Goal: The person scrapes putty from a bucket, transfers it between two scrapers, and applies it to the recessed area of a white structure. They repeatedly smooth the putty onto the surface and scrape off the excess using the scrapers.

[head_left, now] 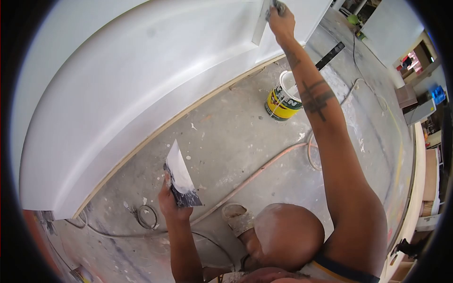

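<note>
My right hand (281, 19) is raised high and grips a putty knife (261, 23) whose wide blade lies flat against the white panel (141, 80). My left hand (171, 200) is held low near my knee and grips a broad scraper (181, 177) with white filler smeared on its blade. The white panel stands upright on the concrete floor, its lower edge showing a thin wooden strip.
A yellow paint can (281, 100) with white filler stands on the stained concrete floor (236, 137) by the panel's base. A hose (264, 167) snakes across the floor. My sandalled foot (237, 218) and bent knee are below. Shelves and boxes stand at the right.
</note>
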Demonstrator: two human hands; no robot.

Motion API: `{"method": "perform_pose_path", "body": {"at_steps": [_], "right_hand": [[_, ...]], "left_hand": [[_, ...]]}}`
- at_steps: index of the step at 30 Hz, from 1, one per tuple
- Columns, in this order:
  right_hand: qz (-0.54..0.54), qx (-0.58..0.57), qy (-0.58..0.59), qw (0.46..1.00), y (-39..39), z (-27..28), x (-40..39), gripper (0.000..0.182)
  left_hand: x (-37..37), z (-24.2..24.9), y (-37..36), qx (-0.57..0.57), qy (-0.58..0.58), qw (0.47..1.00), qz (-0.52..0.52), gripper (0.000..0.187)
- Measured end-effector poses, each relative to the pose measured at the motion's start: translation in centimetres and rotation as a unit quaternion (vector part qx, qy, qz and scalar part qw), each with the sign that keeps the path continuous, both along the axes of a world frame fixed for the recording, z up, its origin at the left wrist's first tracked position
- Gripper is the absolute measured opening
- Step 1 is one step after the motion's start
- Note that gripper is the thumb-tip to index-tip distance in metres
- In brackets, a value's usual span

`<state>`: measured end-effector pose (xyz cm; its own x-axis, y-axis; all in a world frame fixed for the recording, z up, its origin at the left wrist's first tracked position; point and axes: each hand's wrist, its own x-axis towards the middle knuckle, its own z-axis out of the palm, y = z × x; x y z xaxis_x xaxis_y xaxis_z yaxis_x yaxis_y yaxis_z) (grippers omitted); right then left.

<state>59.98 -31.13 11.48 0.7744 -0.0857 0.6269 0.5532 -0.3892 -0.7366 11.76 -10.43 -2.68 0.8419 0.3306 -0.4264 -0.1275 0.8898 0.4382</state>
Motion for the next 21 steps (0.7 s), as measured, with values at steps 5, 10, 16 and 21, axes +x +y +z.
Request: {"method": "perform_pose_path", "body": {"at_steps": [5,10,16,21], "right_hand": [[-0.067,0.001,-0.086,0.994,0.8,1.5,2.8,0.033],[-0.081,0.012,-0.066,0.994,0.7,1.9,4.5,0.034],[-0.043,0.059,0.018,0.997,1.0,3.2,2.8,0.034],[-0.107,-0.002,-0.121,0.987,0.9,1.8,7.1,0.033]], "left_hand": [[0.2,1.0,-0.8,-0.007,-0.017,1.000,0.002,0.040],[0.1,1.0,-0.7,-0.010,-0.022,1.000,0.018,0.039],[-0.6,-0.3,0.1,-0.058,-0.123,0.990,-0.045,0.044],[-0.7,-0.4,0.0,-0.057,-0.144,0.987,-0.048,0.044]]}}
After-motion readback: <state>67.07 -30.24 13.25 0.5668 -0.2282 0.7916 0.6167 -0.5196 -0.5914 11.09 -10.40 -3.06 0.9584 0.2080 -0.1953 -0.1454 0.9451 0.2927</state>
